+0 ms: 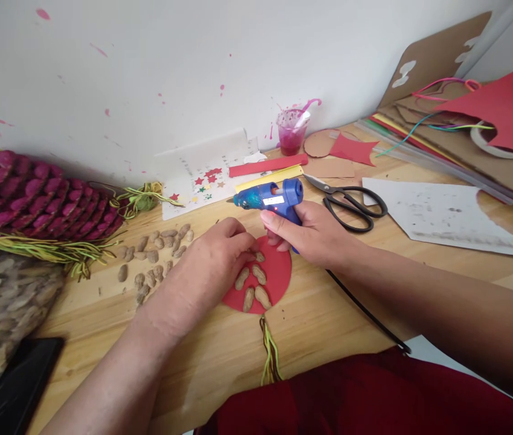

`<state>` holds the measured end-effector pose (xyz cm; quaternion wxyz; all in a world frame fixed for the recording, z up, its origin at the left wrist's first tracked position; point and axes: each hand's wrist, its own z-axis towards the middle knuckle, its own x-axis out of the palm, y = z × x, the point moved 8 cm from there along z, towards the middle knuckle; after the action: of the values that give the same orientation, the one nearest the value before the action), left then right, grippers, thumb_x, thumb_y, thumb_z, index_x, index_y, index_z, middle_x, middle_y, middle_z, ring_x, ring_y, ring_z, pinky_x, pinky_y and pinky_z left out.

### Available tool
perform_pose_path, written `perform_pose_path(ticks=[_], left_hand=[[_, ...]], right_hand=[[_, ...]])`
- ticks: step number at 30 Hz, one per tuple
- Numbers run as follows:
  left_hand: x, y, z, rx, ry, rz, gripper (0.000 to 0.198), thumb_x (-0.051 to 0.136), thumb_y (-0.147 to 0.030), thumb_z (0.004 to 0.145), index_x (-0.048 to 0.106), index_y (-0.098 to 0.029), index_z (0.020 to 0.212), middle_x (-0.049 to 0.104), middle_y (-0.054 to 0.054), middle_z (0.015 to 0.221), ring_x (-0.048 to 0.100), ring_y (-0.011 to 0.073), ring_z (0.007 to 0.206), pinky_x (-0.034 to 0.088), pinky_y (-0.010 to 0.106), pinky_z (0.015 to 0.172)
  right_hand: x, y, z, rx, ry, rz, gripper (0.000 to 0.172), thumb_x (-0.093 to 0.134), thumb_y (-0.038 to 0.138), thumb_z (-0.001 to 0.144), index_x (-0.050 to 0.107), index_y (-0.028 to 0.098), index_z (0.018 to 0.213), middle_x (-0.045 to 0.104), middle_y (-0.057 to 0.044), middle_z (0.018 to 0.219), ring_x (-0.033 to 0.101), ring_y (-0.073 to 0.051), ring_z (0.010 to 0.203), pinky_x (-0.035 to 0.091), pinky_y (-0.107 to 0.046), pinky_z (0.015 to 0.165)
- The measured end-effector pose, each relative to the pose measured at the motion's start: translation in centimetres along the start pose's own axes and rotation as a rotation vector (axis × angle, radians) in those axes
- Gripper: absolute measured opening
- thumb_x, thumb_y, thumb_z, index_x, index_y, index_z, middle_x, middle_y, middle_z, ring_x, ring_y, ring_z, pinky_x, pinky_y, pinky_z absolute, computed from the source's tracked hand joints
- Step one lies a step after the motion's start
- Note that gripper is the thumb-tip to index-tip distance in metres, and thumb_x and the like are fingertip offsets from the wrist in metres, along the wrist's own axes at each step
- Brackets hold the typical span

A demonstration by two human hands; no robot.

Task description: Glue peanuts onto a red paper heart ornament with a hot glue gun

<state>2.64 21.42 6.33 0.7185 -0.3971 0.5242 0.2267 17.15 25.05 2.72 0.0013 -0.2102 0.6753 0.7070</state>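
Note:
A blue hot glue gun is gripped in my right hand, its nozzle pointing left above the table. Beneath it lies a red paper disc with several peanuts on it, set in two slanting rows. My left hand bends over the disc's left side, its fingers closed at a peanut near the far edge and partly hiding it. A yellow, green and dark yarn tassel hangs from the disc's near edge.
Loose peanuts lie left, beside a bag of peanuts, a phone and a pink peanut-covered piece. Scissors and a cup of pink paint stand behind. The gun's cord runs under my right arm.

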Motion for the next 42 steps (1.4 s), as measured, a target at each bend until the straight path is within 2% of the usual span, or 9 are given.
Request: perform_pose_path(ticks=[20, 30, 42], left_hand=[[-0.1, 0.3, 0.0, -0.054, 0.013, -0.064, 0.025, 0.054, -0.017, 0.099, 0.078, -0.021, 0.093, 0.068, 0.005, 0.099, 0.066, 0.0163, 0.082, 0.055, 0.031, 0.077], [0.5, 0.5, 0.0, -0.049, 0.017, -0.083, 0.026, 0.054, -0.014, 0.095, 0.078, -0.021, 0.087, 0.065, 0.003, 0.092, 0.061, 0.0150, 0.076, 0.050, 0.029, 0.069], [1.1, 0.7, -0.1, -0.046, 0.047, -0.004, 0.029, 0.051, -0.012, 0.095, 0.076, -0.022, 0.084, 0.063, 0.003, 0.091, 0.058, 0.0156, 0.076, 0.044, 0.030, 0.066]], right_hand=[[-0.1, 0.2, -0.1, 0.018, -0.017, 0.013, 0.046, 0.068, 0.065, 0.091, 0.070, 0.021, 0.080, 0.071, -0.004, 0.074, 0.067, -0.020, 0.072, 0.052, -0.031, 0.065], [-0.1, 0.4, -0.1, 0.006, -0.017, 0.008, 0.046, 0.068, 0.065, 0.092, 0.069, 0.021, 0.078, 0.070, -0.003, 0.072, 0.066, -0.019, 0.069, 0.052, -0.032, 0.064], [0.0, -0.1, 0.1, -0.022, -0.012, -0.010, 0.053, 0.061, 0.072, 0.093, 0.070, 0.021, 0.084, 0.072, -0.004, 0.079, 0.068, -0.019, 0.075, 0.054, -0.031, 0.068]])
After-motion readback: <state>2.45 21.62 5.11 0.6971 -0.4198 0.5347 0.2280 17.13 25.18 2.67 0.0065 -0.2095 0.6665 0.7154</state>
